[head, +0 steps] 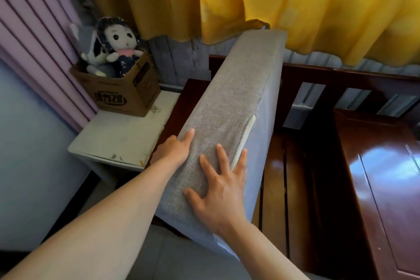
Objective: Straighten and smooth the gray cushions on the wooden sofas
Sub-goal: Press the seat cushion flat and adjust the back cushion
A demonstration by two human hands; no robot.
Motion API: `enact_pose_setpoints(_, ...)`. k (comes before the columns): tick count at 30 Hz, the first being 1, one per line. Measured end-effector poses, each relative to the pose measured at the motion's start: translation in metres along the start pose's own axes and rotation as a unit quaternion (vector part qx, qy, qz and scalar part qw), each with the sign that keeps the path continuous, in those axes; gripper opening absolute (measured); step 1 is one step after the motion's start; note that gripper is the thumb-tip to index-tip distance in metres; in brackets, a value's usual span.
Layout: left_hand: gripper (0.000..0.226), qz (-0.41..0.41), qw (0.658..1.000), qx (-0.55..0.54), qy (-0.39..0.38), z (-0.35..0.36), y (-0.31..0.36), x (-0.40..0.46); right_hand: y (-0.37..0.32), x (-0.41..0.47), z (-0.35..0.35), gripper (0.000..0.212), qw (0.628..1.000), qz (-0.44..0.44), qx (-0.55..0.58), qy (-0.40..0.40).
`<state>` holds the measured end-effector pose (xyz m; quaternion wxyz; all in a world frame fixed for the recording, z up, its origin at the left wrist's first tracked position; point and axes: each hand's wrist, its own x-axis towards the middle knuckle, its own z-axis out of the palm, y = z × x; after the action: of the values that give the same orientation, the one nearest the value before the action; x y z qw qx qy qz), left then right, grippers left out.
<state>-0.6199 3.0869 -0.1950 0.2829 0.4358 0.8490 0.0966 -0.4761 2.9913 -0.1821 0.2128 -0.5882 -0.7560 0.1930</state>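
Daylight through the yellow curtain [295, 2], backlit and glowing. Room otherwise fairly dim, soft shadows. Strong white-blue glare patches on the glossy wooden sofa [381, 166] at right. Wide-angle bending at edges: the purple wall panels [34, 36] bow. Slight softness overall, forearms at bottom blurred.

The only lettering stands on the cardboard box [122, 91] that sits on the white table [118, 136]. Its front face bears a dark oval logo with bold characters inside, seemingly upside down and too blurred to read. Its right-hand side face carries a dark printed panel, also too small and blurred to make out; nothing else bears legible text, numbers or signs.
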Motion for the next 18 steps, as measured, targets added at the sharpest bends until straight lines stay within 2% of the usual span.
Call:
enact_pose_setpoints(3,0.087,-0.004,1.000,-0.006,-0.010,-0.007,-0.011,0.009,-0.014,0.004,0.005,0.082,0.999,-0.007,-0.008,-0.030)
enact_pose_setpoints(10,0.085,-0.037,0.999,0.008,0.014,-0.029,-0.034,0.049,-0.038,0.044,0.027,0.057,0.998,-0.035,0.023,-0.053)
enact_pose_setpoints(14,0.078,-0.038,0.999,0.003,0.026,-0.043,-0.057,0.061,-0.055,0.065,0.051,0.063,0.996,-0.030,0.054,-0.068)
enact_pose_setpoints(18,0.078,-0.031,0.999,-0.033,-0.002,-0.051,-0.084,0.070,-0.068,0.068,0.070,0.076,0.995,-0.064,0.033,-0.068)
